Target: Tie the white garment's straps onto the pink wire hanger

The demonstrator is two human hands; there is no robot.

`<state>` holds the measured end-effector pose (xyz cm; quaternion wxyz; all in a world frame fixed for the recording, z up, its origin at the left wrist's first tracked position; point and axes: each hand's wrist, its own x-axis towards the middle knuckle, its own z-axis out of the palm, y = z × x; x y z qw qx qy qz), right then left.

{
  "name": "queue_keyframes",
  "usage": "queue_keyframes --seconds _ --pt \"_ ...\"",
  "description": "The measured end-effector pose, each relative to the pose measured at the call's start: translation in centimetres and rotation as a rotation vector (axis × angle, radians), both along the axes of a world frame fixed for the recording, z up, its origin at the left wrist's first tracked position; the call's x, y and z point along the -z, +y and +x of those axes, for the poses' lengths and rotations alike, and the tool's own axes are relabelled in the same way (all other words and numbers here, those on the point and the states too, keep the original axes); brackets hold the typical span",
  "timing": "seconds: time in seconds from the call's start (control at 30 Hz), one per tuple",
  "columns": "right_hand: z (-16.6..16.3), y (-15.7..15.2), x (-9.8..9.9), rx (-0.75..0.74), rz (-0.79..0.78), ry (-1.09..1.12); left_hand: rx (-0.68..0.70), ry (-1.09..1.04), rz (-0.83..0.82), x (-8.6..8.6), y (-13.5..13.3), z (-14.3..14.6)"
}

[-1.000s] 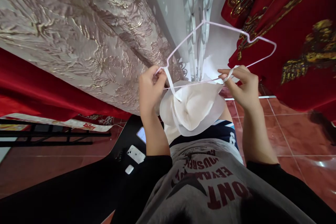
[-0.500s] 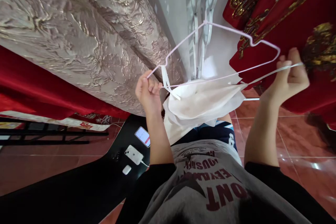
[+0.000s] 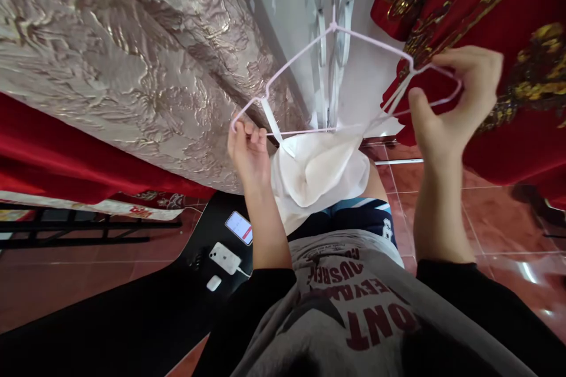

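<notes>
A thin pale-pink wire hanger (image 3: 305,53) hangs in front of me from a white rack. A white garment (image 3: 318,174) with thin straps droops below its bottom bar. My left hand (image 3: 248,153) is closed on the hanger's left end, next to the left strap, which is looped over the hanger. My right hand (image 3: 451,103) pinches the right strap against the hanger's right shoulder notch, fingers curled round the wire.
A beige embossed curtain (image 3: 132,59) fills the left. Red and gold fabric (image 3: 508,41) hangs at the right. The white metal rack (image 3: 329,6) is behind the hanger. Two phones (image 3: 225,258) and a small white charger lie on a black table (image 3: 132,318). The floor is red tile (image 3: 495,224).
My right hand came back from far right and carried the stretched right strap up to the hanger's right shoulder. The garment has bunched together again. My left hand stayed on the hanger's left end.
</notes>
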<state>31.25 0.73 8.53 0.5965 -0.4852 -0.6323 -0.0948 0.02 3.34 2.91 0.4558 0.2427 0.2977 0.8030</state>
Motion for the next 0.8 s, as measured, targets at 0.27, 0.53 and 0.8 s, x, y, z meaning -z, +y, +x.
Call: queue_keyframes --seconds 0.27,0.53,0.8 --pt "-5.2 2.3 5.4 -0.465 -0.424 -0.299 -0.036 0.197 -0.044 2.9 -0.4 0.8" --pt "-5.7 0.0 8.0 -0.346 -0.328 -0.16 0.003 0.783 -0.167 2.5 -5.2 3.2" --pt "-4.4 -1.0 6.0 -0.405 -0.316 -0.12 0.151 0.801 0.048 -6.1 -8.6 -1.8"
